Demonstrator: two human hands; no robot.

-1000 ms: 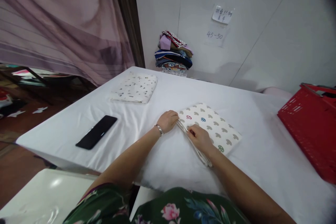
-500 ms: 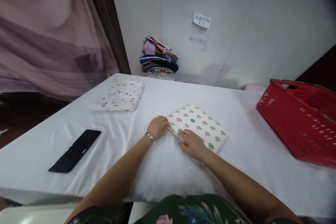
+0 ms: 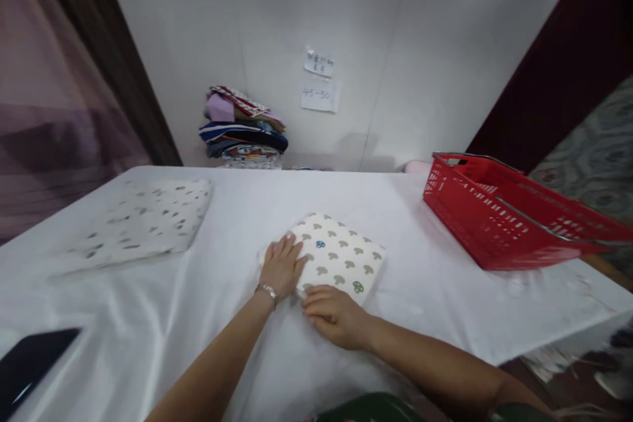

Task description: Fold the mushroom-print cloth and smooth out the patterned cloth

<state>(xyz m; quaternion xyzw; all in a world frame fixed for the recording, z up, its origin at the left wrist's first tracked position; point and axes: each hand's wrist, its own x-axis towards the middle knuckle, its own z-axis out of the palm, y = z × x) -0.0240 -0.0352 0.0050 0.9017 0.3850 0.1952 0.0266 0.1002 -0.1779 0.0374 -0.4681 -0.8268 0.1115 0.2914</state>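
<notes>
Mushroom-print folded cloth [image 3: 341, 256] lies mid-table on the white tablecloth [image 3: 242, 217], left of the red plastic basket [image 3: 457, 221]. The left hand [image 3: 281, 270] rests flat and open on its left corner; the right hand [image 3: 339, 316] curls at its near edge, though whether it pinches fabric I cannot tell. Light, flat left-hand pressure should hold the layers square without creasing.

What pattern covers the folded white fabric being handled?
The fabric shows grey-brown mushrooms, plus one blue, one green; best view: head.
</notes>
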